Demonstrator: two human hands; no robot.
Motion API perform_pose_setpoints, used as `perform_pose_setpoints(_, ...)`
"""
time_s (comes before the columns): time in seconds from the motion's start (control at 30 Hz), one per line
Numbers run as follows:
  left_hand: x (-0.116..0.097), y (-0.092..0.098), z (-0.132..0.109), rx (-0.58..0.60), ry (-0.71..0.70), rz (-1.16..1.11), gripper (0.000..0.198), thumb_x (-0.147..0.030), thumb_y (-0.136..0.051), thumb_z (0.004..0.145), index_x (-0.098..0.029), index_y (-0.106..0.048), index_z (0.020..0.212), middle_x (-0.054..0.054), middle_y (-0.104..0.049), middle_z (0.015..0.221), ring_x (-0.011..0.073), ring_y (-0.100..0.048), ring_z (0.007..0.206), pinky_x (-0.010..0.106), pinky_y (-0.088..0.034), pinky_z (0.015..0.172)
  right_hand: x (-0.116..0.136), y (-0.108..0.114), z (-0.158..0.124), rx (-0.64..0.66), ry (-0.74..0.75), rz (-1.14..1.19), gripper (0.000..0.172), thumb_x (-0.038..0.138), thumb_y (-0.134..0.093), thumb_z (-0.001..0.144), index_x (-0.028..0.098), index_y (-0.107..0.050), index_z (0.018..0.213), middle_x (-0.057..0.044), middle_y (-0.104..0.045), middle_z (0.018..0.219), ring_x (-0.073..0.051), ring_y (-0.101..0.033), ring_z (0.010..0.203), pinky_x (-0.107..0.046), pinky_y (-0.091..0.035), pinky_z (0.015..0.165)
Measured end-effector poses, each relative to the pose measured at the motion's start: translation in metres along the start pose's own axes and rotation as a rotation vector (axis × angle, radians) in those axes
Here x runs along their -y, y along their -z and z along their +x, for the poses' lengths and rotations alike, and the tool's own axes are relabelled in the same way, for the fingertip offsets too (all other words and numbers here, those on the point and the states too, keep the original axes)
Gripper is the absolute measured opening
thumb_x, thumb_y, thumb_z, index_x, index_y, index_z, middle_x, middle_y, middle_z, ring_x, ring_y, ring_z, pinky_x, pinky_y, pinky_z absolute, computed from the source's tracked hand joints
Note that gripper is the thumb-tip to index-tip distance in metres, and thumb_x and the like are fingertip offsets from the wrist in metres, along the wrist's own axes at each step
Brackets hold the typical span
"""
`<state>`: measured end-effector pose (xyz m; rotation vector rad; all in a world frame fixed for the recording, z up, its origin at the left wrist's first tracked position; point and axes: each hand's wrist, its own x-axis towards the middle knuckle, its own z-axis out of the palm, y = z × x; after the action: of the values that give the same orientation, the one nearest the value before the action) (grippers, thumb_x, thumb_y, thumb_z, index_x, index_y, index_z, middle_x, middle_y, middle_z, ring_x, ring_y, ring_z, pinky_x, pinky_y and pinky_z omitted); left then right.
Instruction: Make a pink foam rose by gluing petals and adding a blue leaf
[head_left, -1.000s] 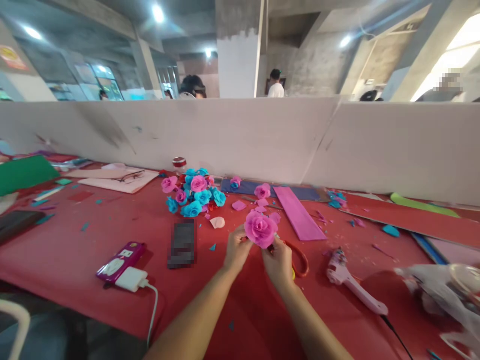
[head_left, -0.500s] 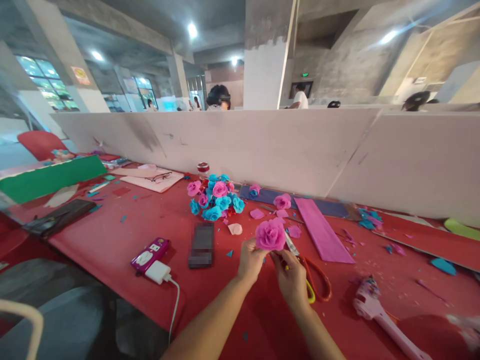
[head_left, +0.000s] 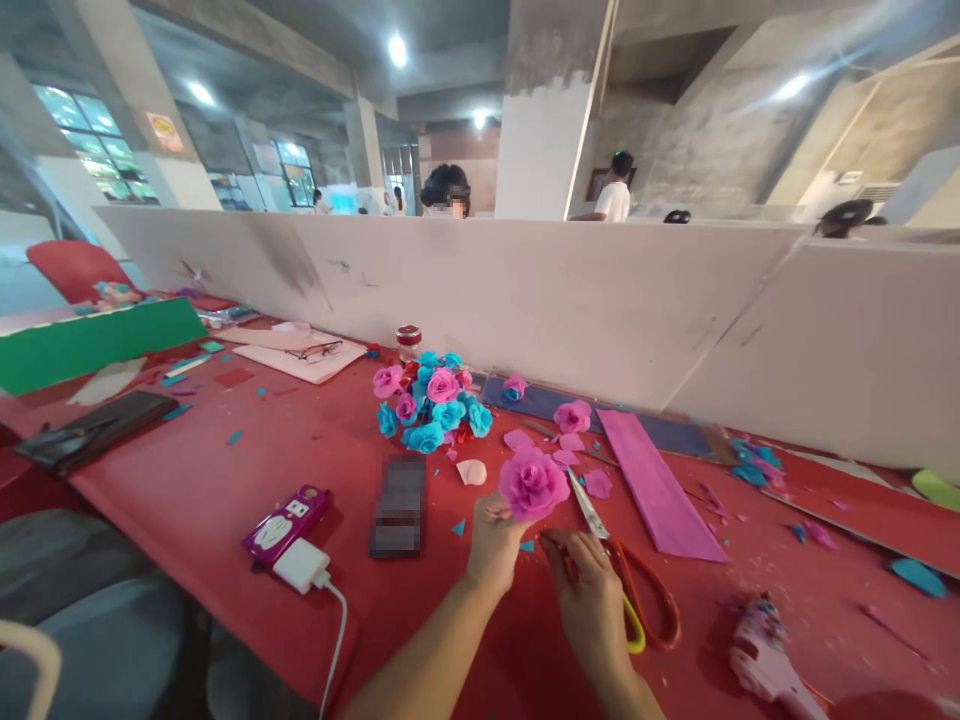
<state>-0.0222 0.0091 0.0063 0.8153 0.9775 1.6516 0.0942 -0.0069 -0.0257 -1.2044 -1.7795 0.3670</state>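
We are facing a craft workshop in a raw concrete hall, where bare pillars (head_left: 544,130) are rising to the beams and ceiling lights (head_left: 397,50) are glowing. A long red bench (head_left: 187,455) is running beside a pale partition (head_left: 517,290), carrying artificial flowers (head_left: 448,415), a pink paper strip (head_left: 660,485), cut scraps (head_left: 517,440), scissors (head_left: 589,505) and what is looking like a glue gun (head_left: 763,650). Beyond it we are seeing several people, one wearing a white top (head_left: 616,201). At far left, a gridded window (head_left: 97,140) is showing greenery, and a sign (head_left: 166,132) is hanging on a pillar.
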Motion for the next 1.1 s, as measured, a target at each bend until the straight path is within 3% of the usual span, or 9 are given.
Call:
perform_pose_setpoints(0.37, 0.003, 0.004, 0.014, -0.105, 0.089, -0.164, 0.012, -0.025, -0.078, 0.057, -0.017, -0.072, 0.064, 0.001, -0.067, 0.066, 0.0118, -0.056, 0.066, 0.024, -0.042, 0.070, -0.001, -0.001, -0.002, 0.046, -0.025, -0.046, 0.018, 0.029, -0.050, 0.086, 0.022, -0.067, 0.086, -0.006, -0.069, 0.085, -0.022, -0.063, 0.080, -0.033, -0.050, 0.072)
perform_pose_setpoints(0.57, -0.005, 0.000, 0.011, 0.028, 0.161, -0.026, 0.017, -0.025, -0.077, 0.059, -0.016, -0.074, 0.073, 0.005, -0.071, 0.077, 0.0161, -0.062, 0.075, 0.028, -0.046, 0.078, -0.005, 0.000, -0.002, 0.027, -0.050, -0.071, 0.024, 0.035, -0.049, 0.085, 0.021, -0.067, 0.078, -0.007, -0.069, 0.078, -0.021, -0.063, 0.071, -0.031, -0.050, 0.064)
perform_pose_setpoints(0.73, -0.006, -0.005, 0.003, 0.209, 0.170, -0.026, 0.012, -0.024, -0.071, 0.066, -0.014, -0.070, 0.072, 0.005, -0.069, 0.069, 0.0163, -0.063, 0.070, 0.028, -0.048, 0.075, -0.007, 0.004, 0.000, 0.037, -0.103, -0.123, 0.022, 0.036, -0.050, 0.083, 0.022, -0.067, 0.081, -0.005, -0.069, 0.077, -0.021, -0.062, 0.066, -0.030, -0.049, 0.060)
perform_pose_setpoints(1.0, -0.001, -0.006, 0.008, 0.117, 0.145, -0.109, 0.013, -0.024, -0.070, 0.067, -0.014, -0.065, 0.073, 0.004, -0.066, 0.062, 0.0156, -0.064, 0.061, 0.029, -0.049, 0.069, -0.010, 0.003, 0.000, 0.012, -0.076, -0.113, 0.026, 0.039, -0.048, 0.084, 0.022, -0.068, 0.083, -0.008, -0.070, 0.085, -0.021, -0.065, 0.074, -0.030, -0.051, 0.065)
perform_pose_setpoints(1.1, -0.001, -0.005, 0.008, 0.158, 0.153, -0.066, 0.012, -0.023, -0.070, 0.067, -0.014, -0.067, 0.075, 0.004, -0.068, 0.066, 0.0157, -0.064, 0.065, 0.028, -0.049, 0.071, -0.010, 0.005, -0.001, 0.015, -0.068, -0.139, 0.025, 0.037, -0.048, 0.084, 0.023, -0.068, 0.082, -0.008, -0.069, 0.083, -0.022, -0.064, 0.072, -0.030, -0.050, 0.062)
